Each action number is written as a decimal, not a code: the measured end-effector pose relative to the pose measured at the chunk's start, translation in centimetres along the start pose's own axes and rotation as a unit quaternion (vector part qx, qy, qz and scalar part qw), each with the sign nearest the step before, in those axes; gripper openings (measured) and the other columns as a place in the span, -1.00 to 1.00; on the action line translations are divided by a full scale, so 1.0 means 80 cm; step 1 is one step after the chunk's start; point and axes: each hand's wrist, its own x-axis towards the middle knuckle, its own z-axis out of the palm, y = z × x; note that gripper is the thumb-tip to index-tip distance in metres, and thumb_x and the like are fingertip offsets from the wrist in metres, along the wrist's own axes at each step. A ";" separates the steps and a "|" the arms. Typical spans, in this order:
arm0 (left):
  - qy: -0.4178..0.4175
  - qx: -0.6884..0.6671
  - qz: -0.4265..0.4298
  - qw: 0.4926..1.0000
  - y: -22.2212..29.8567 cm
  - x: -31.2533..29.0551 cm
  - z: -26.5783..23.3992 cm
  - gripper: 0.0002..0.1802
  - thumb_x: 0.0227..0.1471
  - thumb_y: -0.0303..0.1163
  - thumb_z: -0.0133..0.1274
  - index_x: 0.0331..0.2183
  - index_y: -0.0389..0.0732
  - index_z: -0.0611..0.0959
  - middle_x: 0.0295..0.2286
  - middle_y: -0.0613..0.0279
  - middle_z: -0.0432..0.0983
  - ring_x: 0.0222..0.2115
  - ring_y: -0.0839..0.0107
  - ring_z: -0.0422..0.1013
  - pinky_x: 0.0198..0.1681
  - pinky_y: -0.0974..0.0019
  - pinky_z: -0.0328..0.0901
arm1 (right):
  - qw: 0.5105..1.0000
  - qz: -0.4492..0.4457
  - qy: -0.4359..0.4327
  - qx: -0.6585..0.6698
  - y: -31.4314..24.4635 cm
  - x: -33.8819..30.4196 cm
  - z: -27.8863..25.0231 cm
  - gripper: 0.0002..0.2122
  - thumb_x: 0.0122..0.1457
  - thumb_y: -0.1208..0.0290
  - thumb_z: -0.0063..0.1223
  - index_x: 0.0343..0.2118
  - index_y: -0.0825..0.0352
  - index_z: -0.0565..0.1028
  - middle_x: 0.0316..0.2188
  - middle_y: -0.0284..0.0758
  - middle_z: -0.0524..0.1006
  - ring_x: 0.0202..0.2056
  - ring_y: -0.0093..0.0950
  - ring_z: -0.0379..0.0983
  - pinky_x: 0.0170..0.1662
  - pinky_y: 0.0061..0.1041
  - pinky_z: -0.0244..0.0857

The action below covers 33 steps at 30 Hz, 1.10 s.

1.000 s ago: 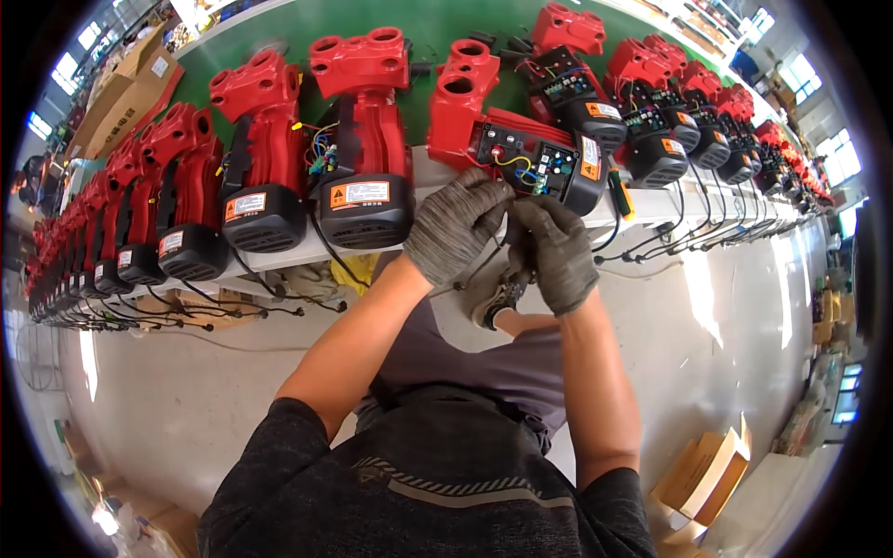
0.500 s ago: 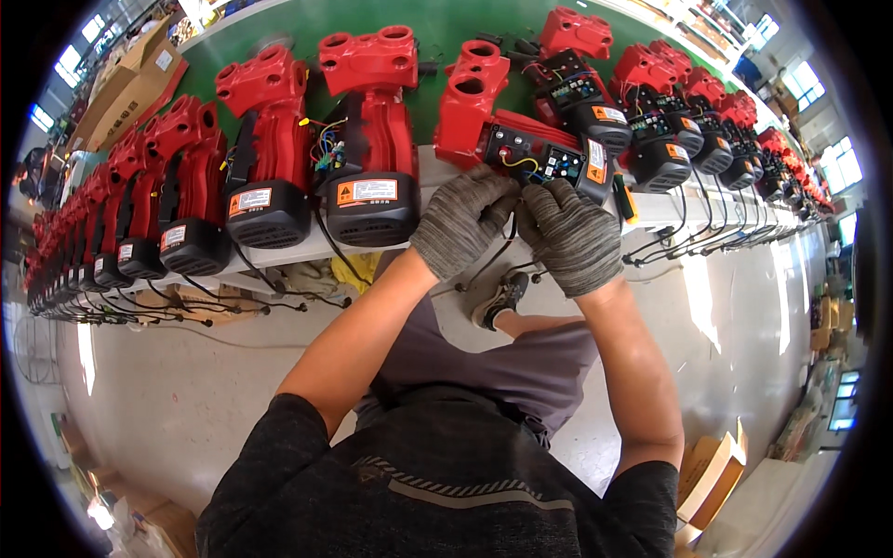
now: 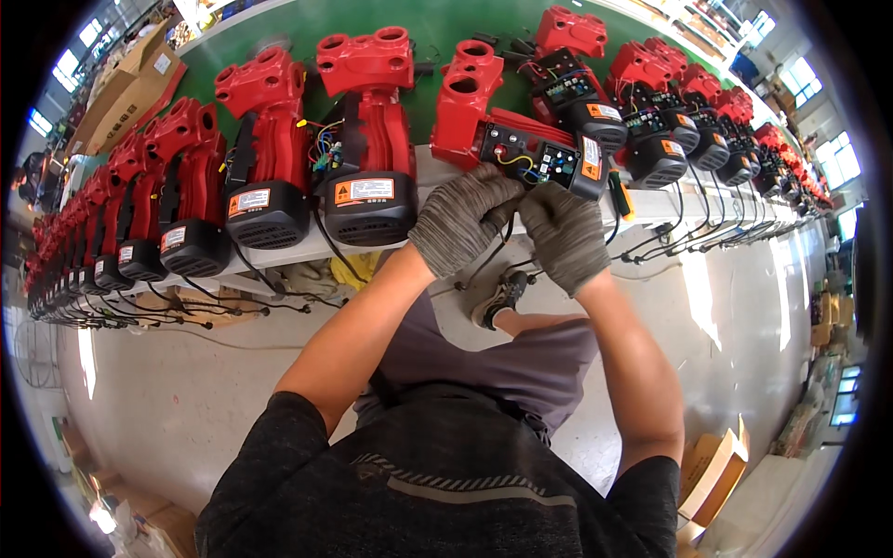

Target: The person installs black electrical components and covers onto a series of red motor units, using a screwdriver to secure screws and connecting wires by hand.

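In front of me, a red motor unit with a black end cover (image 3: 458, 123) lies turned on the bench edge, its wiring side facing me. A yellow wire and small terminals show on its open black control panel (image 3: 532, 158). Both hands wear grey knit gloves. My left hand (image 3: 465, 219) is closed at the panel's near edge, thumb and fingers pinched. Right beside it, my right hand (image 3: 566, 234) has its fingers curled in at the same edge. A black cable (image 3: 495, 252) hangs down between them. Whatever the fingertips pinch is hidden.
To the left stands a row of similar red motor units (image 3: 369, 130); more units (image 3: 656, 153) stand to the right, cords hanging off the bench. A screwdriver with an orange and dark handle (image 3: 621, 197) is beside my right hand. An open cardboard box (image 3: 714, 479) sits on the floor.
My right hand has turned slightly and shifted a little to the left, closer to my left hand. The left hand stays nearly in place at the panel edge.
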 end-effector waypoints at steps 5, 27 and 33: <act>0.021 -0.019 0.001 1.000 -0.017 -0.012 0.014 -0.71 0.01 -0.46 0.18 -0.15 -0.17 0.67 -0.26 0.08 0.52 -0.25 0.04 0.50 -0.19 0.10 0.44 | 0.740 0.430 -0.032 0.517 -0.006 -0.008 0.009 -0.77 0.27 0.31 0.06 -0.37 0.41 0.54 -0.70 -0.40 0.44 -0.72 -0.60 0.35 -0.67 -0.57 0.19; 0.020 -0.036 -0.006 0.999 -0.006 0.001 0.009 -0.79 0.04 -0.45 0.18 -0.21 -0.16 0.68 -0.31 0.10 0.54 -0.30 0.06 0.52 -0.23 0.12 0.44 | 0.789 0.350 0.045 0.503 -0.020 -0.020 0.021 -0.76 0.30 0.29 -0.02 -0.29 0.40 0.52 -0.58 -0.34 0.52 -0.68 -0.48 0.40 -0.63 -0.57 0.25; -0.011 -0.066 -0.008 0.998 -0.007 0.009 0.000 -0.75 0.03 -0.56 0.20 -0.17 -0.23 0.67 -0.33 0.11 0.54 -0.35 0.19 0.53 -0.29 0.24 0.44 | 0.961 -0.161 0.098 -0.204 0.003 -0.014 -0.006 -0.70 0.05 0.54 0.10 -0.10 0.23 0.51 -0.18 -0.23 0.55 -0.33 -0.25 0.56 -0.34 -0.30 0.48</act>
